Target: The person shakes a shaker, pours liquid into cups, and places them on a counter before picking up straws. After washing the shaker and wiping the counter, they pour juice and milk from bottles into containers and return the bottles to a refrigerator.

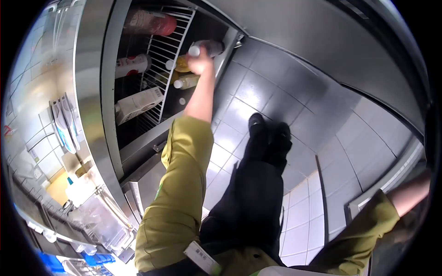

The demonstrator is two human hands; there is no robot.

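My left hand [199, 63] reaches into an open fridge, its fingers round a white-capped bottle [212, 48] with dark contents. The bottle lies sideways in my view, at the lower level of the fridge. Close beside my hand are a bottle with yellow contents [182, 65] and a pale yellow bottle with a white cap [188, 82]. At the right edge my right forearm [410, 194] stretches outward past the open fridge door. The right hand itself is cut off by the dark rim of the view.
A white wire shelf [171, 46] holds a carton [140, 105], a white bottle [132, 66] and a large red-topped container [149, 23]. The grey fridge door [331, 41] hangs over the tiled floor [253, 87]. A steel counter edge [93, 92] and plastic containers [103, 221] are at left.
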